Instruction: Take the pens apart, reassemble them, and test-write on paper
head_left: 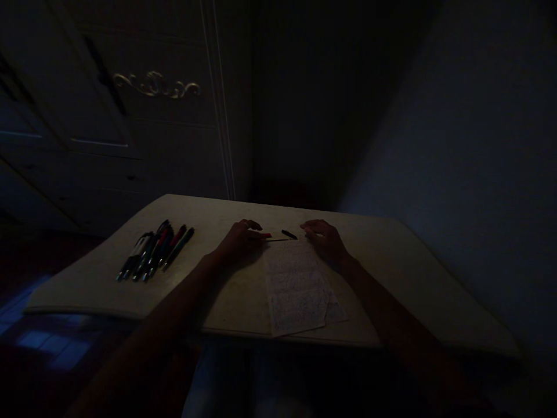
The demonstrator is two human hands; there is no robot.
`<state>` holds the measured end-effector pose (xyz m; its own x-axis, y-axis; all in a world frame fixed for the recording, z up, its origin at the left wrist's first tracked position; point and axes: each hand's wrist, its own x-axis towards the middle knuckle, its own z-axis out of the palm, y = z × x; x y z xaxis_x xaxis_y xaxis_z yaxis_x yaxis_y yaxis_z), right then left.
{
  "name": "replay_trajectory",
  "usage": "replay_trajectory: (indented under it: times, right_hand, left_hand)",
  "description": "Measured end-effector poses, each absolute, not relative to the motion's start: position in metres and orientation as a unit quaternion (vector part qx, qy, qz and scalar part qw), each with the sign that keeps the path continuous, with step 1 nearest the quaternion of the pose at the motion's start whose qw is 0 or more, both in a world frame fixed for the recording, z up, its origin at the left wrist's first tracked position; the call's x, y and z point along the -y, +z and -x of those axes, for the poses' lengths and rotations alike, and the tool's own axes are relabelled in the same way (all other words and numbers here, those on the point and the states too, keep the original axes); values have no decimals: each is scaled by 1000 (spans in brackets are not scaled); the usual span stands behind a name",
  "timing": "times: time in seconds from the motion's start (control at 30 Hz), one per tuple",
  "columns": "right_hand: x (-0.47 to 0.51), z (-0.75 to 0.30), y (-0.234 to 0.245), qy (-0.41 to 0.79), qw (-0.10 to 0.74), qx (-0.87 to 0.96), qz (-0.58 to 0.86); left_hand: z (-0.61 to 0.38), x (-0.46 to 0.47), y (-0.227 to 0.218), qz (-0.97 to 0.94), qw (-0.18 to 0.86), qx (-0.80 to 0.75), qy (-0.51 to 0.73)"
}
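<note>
The scene is very dark. My left hand (241, 237) rests on a pale table (383, 273), fingers curled round the end of a thin red pen (264, 235). My right hand (324, 239) lies at the top right corner of a scribbled sheet of paper (296, 287), fingers bent, touching a small dark piece I cannot make out. Between the two hands a short dark pen part (289, 234) lies on the table just above the paper.
Several pens (154, 251) lie side by side on the table's left part. A dark cabinet with an ornate metal handle (157, 86) stands behind on the left. A wall (470, 151) runs along the right.
</note>
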<state>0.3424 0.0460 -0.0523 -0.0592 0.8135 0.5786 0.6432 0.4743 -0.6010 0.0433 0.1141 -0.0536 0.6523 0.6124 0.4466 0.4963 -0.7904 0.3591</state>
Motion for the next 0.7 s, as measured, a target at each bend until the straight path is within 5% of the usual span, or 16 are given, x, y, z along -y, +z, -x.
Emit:
replay_trajectory:
  times: [0.7]
  right_hand:
    - [-38, -322, -45, 86, 463, 732, 492]
  left_hand:
    - [-56, -117, -57, -889, 95, -307, 327]
